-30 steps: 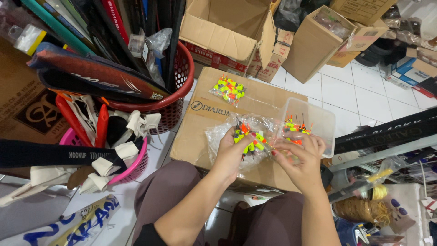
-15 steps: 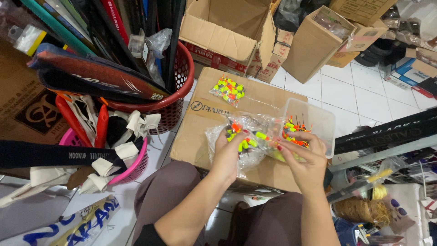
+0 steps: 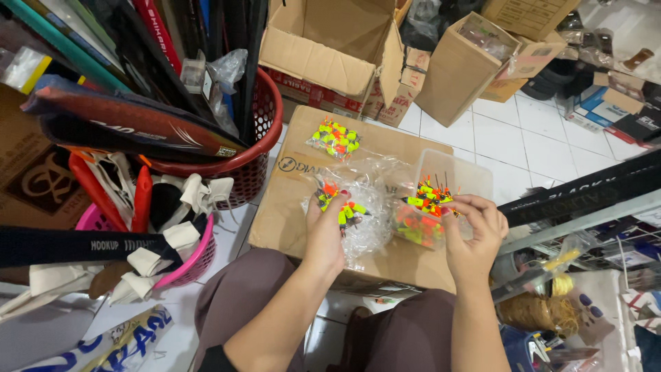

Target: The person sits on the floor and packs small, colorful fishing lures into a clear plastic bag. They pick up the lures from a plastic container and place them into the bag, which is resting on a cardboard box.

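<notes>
We sit with a closed carton (image 3: 296, 207) as our table. Our left hand (image 3: 327, 231) pinches a clear bag (image 3: 361, 220) of neon floats (image 3: 341, 203); right hand (image 3: 475, 231) fingers pinch a few floats above a clear tub (image 3: 471, 176). Some floats lie in the tub, many remain bagged. A second bag (image 3: 334, 138) lies unopened beyond.

Bright, even light; wide-angle edge distortion

Your left hand (image 3: 326, 231): fingers curled, pinching, forearm angled up from your lap. Your right hand (image 3: 475, 231): raised alongside, fingertips pinched.
</notes>
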